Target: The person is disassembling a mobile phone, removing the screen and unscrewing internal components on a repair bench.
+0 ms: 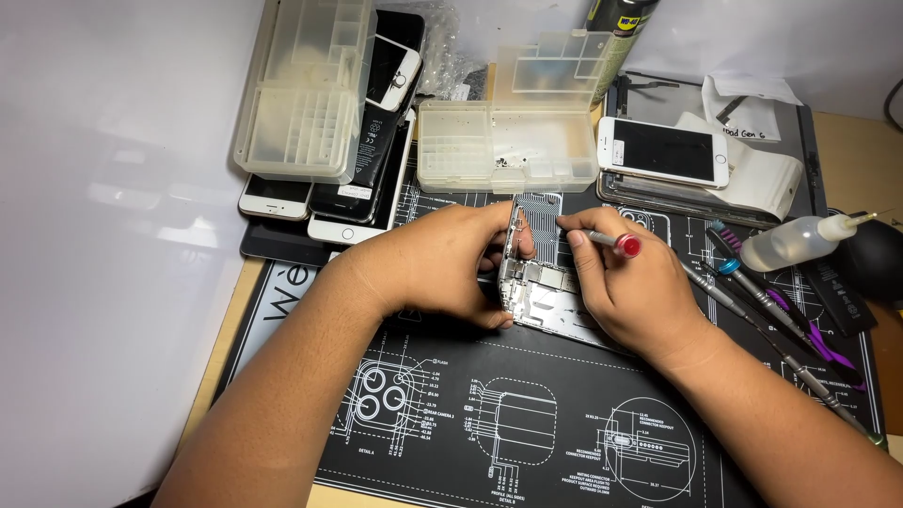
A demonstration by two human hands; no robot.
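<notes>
The opened phone frame [538, 282] lies on the black repair mat [451, 414], just in front of the clear parts box [508, 150]. The left hand [442, 268] pinches its edge, tilting it up. The right hand [630, 287] pinches a red-capped screwdriver [607, 240], tip at the frame's upper part. Unscrewing seems in hand; next needs a steady tip.

Clear compartment boxes [508, 141], stacked white phones [320, 202], a squeeze bottle [795, 243] and spare tools [771, 306] surround the black mat [451, 414].

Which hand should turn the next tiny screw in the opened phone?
Probably the right hand: it holds the red-capped screwdriver, tip at the opened phone. The left hand grips the phone's edge.
</notes>
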